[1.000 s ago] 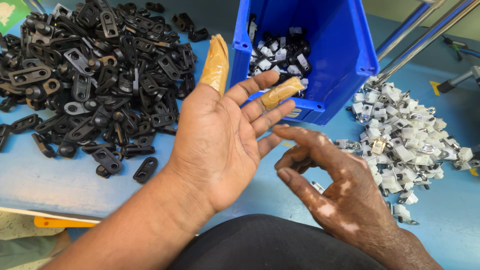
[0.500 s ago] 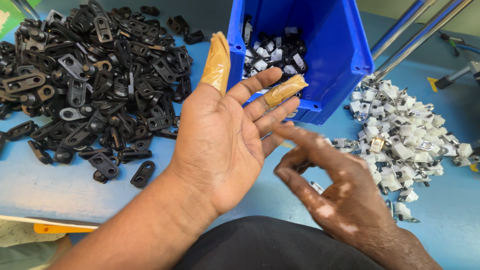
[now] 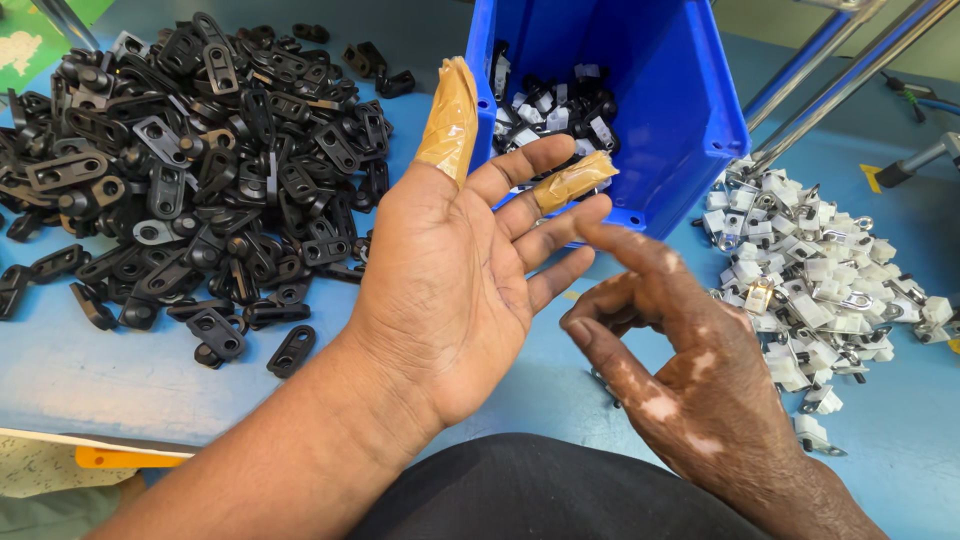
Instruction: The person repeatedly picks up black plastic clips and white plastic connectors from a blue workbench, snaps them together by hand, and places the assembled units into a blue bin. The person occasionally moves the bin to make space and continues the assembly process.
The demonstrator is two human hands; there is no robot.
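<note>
My left hand (image 3: 455, 265) is held palm up over the blue table, fingers spread, with nothing in it. Tan tape wraps its index fingertip (image 3: 448, 118) and another fingertip (image 3: 572, 180). My right hand (image 3: 680, 355) hovers just to its right, fingers loosely curled and apart, its forefinger reaching toward the left hand's fingers; I see nothing held in it. A heap of black plastic clips (image 3: 190, 160) lies to the left. A blue bin (image 3: 640, 90) with assembled black-and-white parts stands behind the hands. White plastic parts with metal pieces (image 3: 810, 270) are piled at the right.
Blue metal tubes (image 3: 830, 70) slant across the upper right. A grey tool handle (image 3: 920, 160) lies at the far right. An orange strip (image 3: 125, 458) runs along the table's near edge. Dark trousers (image 3: 530, 495) fill the bottom centre.
My right hand has risen slightly and its forefinger has stretched closer to the left hand's fingers. The left hand stays palm up in about the same place.
</note>
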